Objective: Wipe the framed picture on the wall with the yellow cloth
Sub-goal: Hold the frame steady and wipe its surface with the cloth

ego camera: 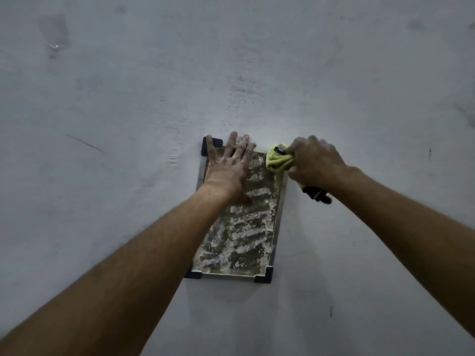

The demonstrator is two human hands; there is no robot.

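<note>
A small framed picture (pixel 239 235) with a thin metal frame and black corner pieces hangs on the wall; its face is streaked with white dust. My left hand (pixel 227 168) lies flat on the upper left of the picture, fingers spread and reaching over its top edge. My right hand (pixel 312 161) is closed around a bunched yellow cloth (pixel 276 160), which presses against the picture's upper right corner. A black and yellow end of the cloth hangs out below my right wrist.
The pale grey wall (pixel 128 98) fills the view, with faint scuffs, a dark scratch at the left and a small shiny mark at the upper left.
</note>
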